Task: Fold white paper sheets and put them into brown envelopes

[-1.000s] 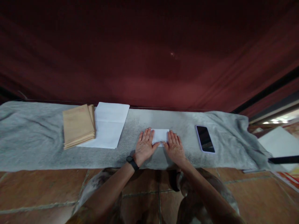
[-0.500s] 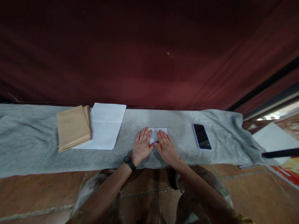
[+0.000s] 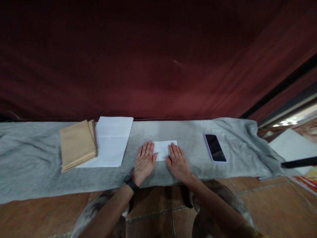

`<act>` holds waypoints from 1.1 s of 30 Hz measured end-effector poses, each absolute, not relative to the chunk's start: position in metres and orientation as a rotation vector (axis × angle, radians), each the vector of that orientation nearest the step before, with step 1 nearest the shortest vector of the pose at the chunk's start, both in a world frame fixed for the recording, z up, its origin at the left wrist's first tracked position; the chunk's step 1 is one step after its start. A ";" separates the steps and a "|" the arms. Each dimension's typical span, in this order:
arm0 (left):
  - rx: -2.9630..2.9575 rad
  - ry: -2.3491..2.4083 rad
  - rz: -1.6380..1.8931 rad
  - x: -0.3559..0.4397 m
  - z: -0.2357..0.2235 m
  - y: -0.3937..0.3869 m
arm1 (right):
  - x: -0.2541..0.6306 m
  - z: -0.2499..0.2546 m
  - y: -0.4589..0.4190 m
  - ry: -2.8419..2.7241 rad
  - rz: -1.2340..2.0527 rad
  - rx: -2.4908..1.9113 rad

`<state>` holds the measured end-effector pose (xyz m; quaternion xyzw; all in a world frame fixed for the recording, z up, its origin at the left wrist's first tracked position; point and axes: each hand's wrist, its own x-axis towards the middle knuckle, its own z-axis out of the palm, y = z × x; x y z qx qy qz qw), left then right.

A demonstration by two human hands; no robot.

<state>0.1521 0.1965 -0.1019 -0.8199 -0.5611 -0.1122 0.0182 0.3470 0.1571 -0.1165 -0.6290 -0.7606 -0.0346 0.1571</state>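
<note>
A small white piece of paper (image 3: 162, 150), which looks folded, lies flat on the grey cloth (image 3: 190, 130) in front of me. My left hand (image 3: 145, 160) rests palm down on its left end, fingers stretched out and pointing away from me. On the right end lies my right hand (image 3: 177, 162), also flat with straight fingers. The middle of the paper shows between the two hands, while both its ends are partly covered by fingers. A dark watch (image 3: 130, 182) is on my left wrist.
To the left, a stack of brown paper envelopes (image 3: 78, 143) overlaps larger white sheets (image 3: 114, 142). A phone (image 3: 215, 147) in a lilac case lies to the right. Dark red fabric (image 3: 153, 72) rises behind the cloth. Tiled floor (image 3: 279, 201) shows below.
My hands have moved apart, the left one sliding leftward along the paper. More of the paper's middle now shows. The view has tilted slightly, so things sit lower.
</note>
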 end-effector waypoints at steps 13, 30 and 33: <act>-2.693 -1.432 -0.412 0.166 -0.109 0.179 | 0.342 -0.122 0.160 -2.075 -0.136 -1.798; -2.643 -1.416 -0.452 0.168 -0.112 0.180 | 0.342 -0.118 0.159 -2.125 -0.145 -1.866; -2.630 -1.422 -0.424 0.168 -0.113 0.180 | 0.343 -0.120 0.159 -2.128 -0.154 -1.849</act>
